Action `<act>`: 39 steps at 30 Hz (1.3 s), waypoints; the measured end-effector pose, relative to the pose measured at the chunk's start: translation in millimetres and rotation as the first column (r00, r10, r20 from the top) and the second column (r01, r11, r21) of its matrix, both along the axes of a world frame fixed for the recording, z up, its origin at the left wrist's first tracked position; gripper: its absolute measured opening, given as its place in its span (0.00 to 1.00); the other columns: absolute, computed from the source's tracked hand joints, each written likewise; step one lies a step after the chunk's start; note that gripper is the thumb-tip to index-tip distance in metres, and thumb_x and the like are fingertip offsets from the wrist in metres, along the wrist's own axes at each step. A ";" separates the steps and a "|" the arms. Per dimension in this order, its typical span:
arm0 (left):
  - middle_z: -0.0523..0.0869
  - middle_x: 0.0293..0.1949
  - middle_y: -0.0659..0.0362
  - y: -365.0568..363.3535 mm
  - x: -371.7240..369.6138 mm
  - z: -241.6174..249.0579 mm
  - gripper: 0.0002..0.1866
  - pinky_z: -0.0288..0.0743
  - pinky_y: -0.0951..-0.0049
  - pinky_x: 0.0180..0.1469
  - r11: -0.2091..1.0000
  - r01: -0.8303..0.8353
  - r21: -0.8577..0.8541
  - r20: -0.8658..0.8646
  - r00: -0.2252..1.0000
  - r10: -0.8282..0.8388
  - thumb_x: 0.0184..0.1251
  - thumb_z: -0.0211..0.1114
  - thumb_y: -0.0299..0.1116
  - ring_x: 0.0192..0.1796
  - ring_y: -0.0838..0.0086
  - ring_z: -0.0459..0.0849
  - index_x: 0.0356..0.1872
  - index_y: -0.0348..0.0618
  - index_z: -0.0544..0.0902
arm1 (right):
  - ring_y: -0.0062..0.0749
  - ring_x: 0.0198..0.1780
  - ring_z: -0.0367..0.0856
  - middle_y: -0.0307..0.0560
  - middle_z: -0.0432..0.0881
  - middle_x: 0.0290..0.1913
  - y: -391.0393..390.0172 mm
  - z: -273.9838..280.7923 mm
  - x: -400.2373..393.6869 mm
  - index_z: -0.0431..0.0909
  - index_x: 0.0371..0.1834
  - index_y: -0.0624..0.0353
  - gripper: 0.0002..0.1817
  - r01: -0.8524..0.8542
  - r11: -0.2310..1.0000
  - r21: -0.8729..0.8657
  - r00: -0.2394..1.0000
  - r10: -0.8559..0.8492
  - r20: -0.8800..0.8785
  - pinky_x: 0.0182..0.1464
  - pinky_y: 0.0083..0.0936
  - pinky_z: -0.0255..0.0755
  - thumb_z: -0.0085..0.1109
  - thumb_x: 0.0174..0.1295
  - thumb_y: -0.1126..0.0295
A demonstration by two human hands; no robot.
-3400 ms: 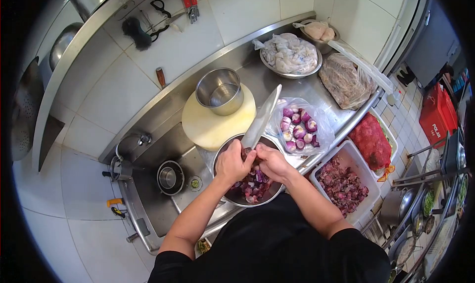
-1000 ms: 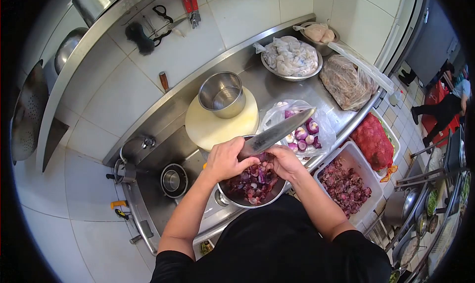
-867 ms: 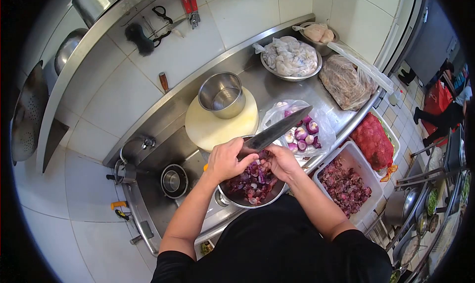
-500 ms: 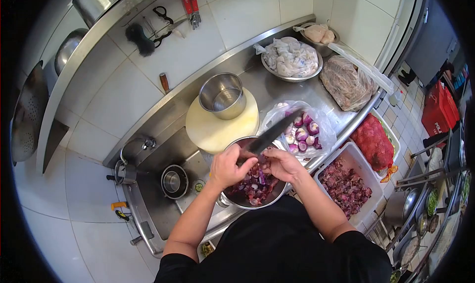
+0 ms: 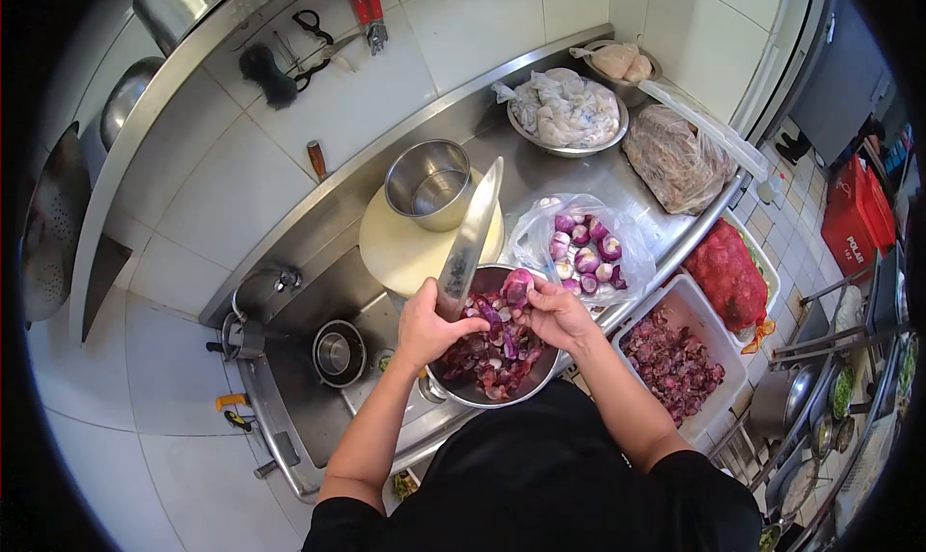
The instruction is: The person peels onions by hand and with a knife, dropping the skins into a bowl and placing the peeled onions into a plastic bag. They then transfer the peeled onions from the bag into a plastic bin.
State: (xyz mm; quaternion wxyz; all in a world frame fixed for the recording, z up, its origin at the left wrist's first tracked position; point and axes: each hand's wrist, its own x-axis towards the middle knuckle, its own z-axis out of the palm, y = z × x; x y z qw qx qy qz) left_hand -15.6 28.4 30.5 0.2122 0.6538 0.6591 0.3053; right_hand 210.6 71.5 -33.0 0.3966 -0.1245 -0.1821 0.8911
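Note:
My left hand [image 5: 431,330] is closed round the base of a large kitchen knife [image 5: 475,226], its broad blade pointing up and away over the cutting board. Between the fingers of my right hand [image 5: 559,319] is a purple onion [image 5: 517,288], held just above a metal bowl [image 5: 548,371]. Inside that bowl lie purple onion skins and pieces [image 5: 497,357]. Beyond my right hand, a clear plastic bag [image 5: 632,263] lies open with several peeled purple-and-white onions [image 5: 586,259]. The knife's handle is hidden in my left hand.
A round cutting board [image 5: 386,248] carries a steel pot [image 5: 427,190]. Left of it is the sink [image 5: 289,398] with a small pot [image 5: 338,353]. At right, a white tub [image 5: 709,359] holds onion skins beside a red mesh sack [image 5: 728,277]. A bagged bowl [image 5: 564,118] stands behind.
The knife has swung from pointing right over the onion bag to pointing up over the board. My right hand's onion, hidden behind the blade before, now shows.

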 end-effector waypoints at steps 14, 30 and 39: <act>0.77 0.24 0.51 8.8 35.3 0.5 0.28 0.69 0.66 0.31 0.994 0.051 0.099 0.190 0.979 -0.069 0.50 0.77 0.51 0.26 0.63 0.75 0.32 0.36 0.72 | 0.33 0.55 0.76 0.47 0.76 0.54 -20.3 11.7 -25.5 0.62 0.66 0.60 0.25 0.180 0.982 0.056 0.984 -0.180 -0.021 0.61 0.33 0.70 0.57 0.66 0.75; 0.87 0.28 0.52 9.9 8.5 -0.4 0.17 0.77 0.68 0.36 0.994 -0.107 0.022 0.199 0.975 0.101 0.55 0.73 0.37 0.32 0.66 0.87 0.29 0.38 0.73 | 0.29 0.52 0.78 0.45 0.77 0.54 -15.5 17.2 -16.4 0.66 0.62 0.62 0.22 0.249 0.962 0.109 0.955 -0.263 0.139 0.56 0.28 0.72 0.58 0.65 0.76; 0.84 0.28 0.55 2.6 7.5 5.9 0.29 0.75 0.69 0.37 1.000 0.011 -0.005 0.254 0.967 -0.010 0.45 0.81 0.48 0.30 0.72 0.80 0.33 0.37 0.74 | 0.29 0.56 0.76 0.46 0.74 0.57 -16.1 12.1 -10.4 0.67 0.60 0.60 0.26 0.211 0.836 0.506 0.891 -0.377 0.252 0.63 0.27 0.68 0.59 0.57 0.87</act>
